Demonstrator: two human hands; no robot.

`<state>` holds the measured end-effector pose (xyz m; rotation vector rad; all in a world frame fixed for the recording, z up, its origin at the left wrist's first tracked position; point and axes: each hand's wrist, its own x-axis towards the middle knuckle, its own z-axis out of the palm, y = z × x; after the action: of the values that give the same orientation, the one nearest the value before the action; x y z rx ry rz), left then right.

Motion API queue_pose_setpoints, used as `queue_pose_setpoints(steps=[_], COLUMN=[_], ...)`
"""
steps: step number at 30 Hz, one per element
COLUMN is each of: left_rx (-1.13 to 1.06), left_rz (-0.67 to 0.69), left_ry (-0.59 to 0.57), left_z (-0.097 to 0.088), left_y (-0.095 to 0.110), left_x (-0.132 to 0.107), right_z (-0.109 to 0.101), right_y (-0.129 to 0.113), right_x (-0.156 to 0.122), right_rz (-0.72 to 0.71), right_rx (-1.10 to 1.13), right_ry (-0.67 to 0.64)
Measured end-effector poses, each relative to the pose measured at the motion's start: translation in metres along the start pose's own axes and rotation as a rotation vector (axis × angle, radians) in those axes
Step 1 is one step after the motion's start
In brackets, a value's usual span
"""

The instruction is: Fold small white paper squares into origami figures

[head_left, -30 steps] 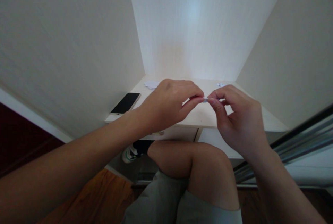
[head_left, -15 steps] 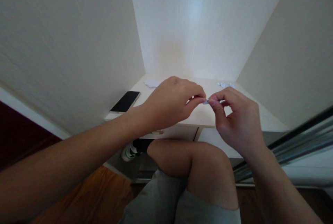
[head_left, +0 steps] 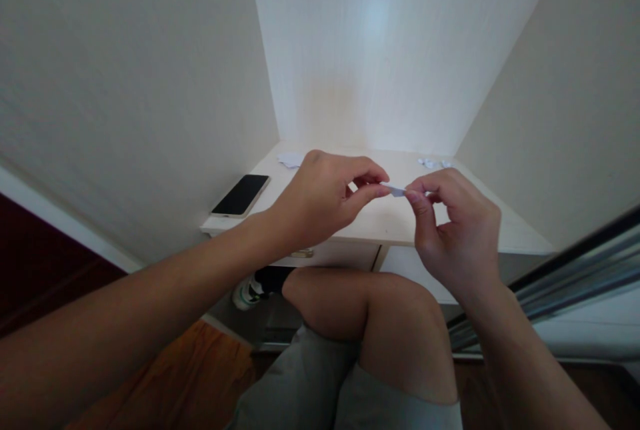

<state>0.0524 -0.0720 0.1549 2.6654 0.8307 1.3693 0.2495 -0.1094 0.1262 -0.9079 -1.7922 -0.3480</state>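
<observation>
1. The left hand (head_left: 333,187) pinches one end of a small piece of paper (head_left: 397,191) between thumb and forefinger, with its back turned upward and the other fingers curled.
2. The right hand (head_left: 457,227) pinches the other end of the same piece between thumb and forefinger; its remaining fingers are bent in behind.
3. The piece of paper is between the two sets of fingertips, held up over the white desk (head_left: 390,222), a little right of the middle of the view. A short pale stretch of it shows between the hands; the fingers hide the rest.
4. At the back right of the desk, beyond the right hand, is a cluster of small white scraps (head_left: 434,163), too small to make out singly.
5. At the back left, beyond the left hand, lies a larger sheet of white paper (head_left: 290,159), partly hidden by that hand.
6. A phone (head_left: 241,195) with a dark screen lies face up at the left end of the desk, near the side panel (head_left: 200,97).
7. Below the desk's front edge is a drawer (head_left: 345,255) with a small metal handle (head_left: 302,253).
8. The person's bare knees and grey shorts (head_left: 310,383) are below the hands, and a shoe (head_left: 245,293) shows to the left, under the drawer.
</observation>
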Motion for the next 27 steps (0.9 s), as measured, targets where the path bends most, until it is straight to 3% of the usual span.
queue_pose_setpoints(steps=[5, 13, 22, 27], left_rx=[-0.174, -0.264, -0.171, -0.158], left_rz=[0.022, 0.150, 0.288, 0.219], left_ry=[0.088, 0.232, 0.245, 0.196], left_z=[0.008, 0.017, 0.013, 0.009], left_y=[0.002, 0.003, 0.005, 0.007], left_x=[-0.008, -0.015, -0.013, -0.017], right_z=[0.000, 0.003, 0.009, 0.006], right_y=[-0.002, -0.006, -0.007, -0.011], right_x=[-0.004, -0.008, -0.017, -0.016], right_rz=[-0.028, -0.061, -0.022, -0.017], right_rx=[0.023, 0.071, 0.202, 0.236], right_ry=[0.073, 0.175, 0.220, 0.137])
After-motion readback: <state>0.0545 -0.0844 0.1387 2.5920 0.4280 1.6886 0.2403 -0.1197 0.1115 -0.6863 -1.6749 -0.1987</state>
